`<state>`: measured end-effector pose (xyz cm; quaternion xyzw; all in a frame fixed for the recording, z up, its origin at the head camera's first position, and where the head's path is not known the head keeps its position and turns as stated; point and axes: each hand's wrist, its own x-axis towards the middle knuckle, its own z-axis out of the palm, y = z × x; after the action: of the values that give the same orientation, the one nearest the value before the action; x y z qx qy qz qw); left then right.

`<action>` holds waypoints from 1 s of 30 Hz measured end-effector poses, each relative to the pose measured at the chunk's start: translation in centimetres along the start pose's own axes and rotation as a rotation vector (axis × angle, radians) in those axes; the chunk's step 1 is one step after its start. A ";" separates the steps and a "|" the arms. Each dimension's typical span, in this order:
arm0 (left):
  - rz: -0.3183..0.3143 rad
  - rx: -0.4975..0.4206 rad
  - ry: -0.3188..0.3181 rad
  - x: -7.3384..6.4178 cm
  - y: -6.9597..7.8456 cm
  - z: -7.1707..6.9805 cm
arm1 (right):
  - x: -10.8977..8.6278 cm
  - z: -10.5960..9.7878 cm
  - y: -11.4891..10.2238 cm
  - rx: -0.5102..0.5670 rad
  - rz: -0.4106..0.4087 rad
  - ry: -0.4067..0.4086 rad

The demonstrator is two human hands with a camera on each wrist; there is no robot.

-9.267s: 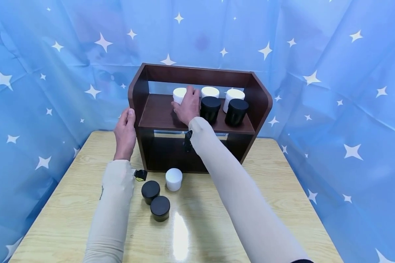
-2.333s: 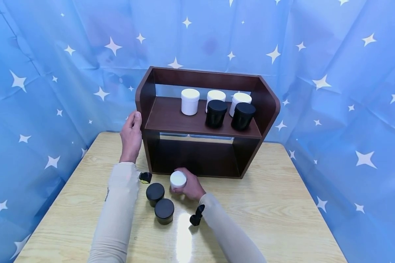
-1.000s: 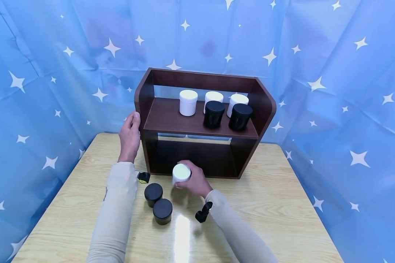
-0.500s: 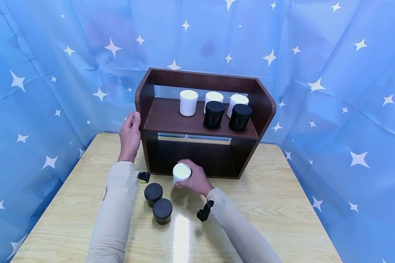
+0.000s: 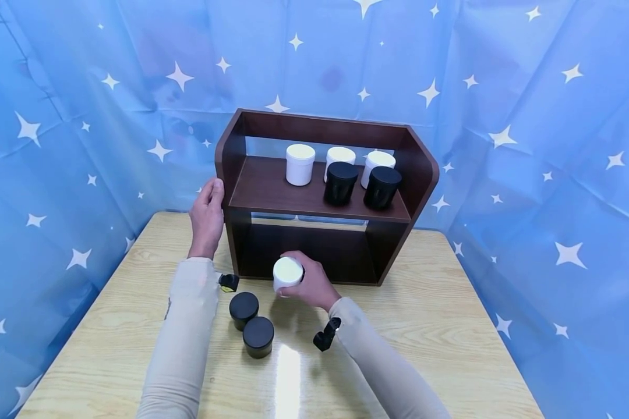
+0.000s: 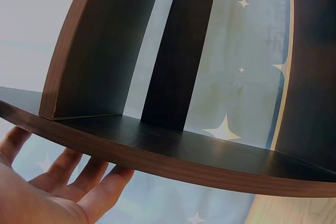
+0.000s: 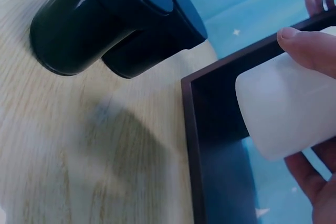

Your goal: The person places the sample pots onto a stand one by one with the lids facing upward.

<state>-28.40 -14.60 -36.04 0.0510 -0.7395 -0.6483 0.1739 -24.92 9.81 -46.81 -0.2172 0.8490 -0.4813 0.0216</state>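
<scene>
My right hand (image 5: 314,283) holds a white lidded jar (image 5: 287,273) between thumb and fingers, just in front of the lower opening of the dark brown shelf (image 5: 314,212). The right wrist view shows this white jar (image 7: 286,106) raised off the table, its base facing the camera. My left hand (image 5: 207,218) rests against the outside of the shelf's left side panel. Its fingertips (image 6: 122,174) touch that panel in the left wrist view, fingers extended. Two black lidded jars (image 5: 258,337) stand close together on the table, left of the held jar.
On the upper board stand three white jars (image 5: 300,164), with two black jars (image 5: 382,187) in front of the right-hand ones. The shelf stands on a pale wooden table (image 5: 424,326). A blue star-patterned curtain (image 5: 529,145) hangs behind and at both sides.
My right hand has left the white jar on the upper board, come down to the table, gripped the white jar there and lifted it towards the lower opening. The left hand stays at the panel.
</scene>
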 end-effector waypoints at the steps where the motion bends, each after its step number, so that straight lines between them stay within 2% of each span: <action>1: 0.001 0.002 0.001 0.0 0.0 0.0 | 0.0 -0.1 -0.2 0.001 -0.003 -0.001; 12: -0.008 0.013 0.002 0.1 0.0 -0.2 | 0.3 -0.5 -1.8 0.035 -0.011 -0.005; 24: 0.000 0.014 0.002 0.0 0.3 -0.1 | 0.5 -1.9 -3.3 0.019 -0.037 -0.008; 30: -0.014 0.010 -0.005 -0.2 -0.1 -0.2 | 0.5 -2.2 -3.8 0.019 -0.037 -0.017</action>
<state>-28.20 -14.78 -36.13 0.0552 -0.7428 -0.6459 0.1674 -24.57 9.74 -42.41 -0.2367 0.8400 -0.4876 0.0219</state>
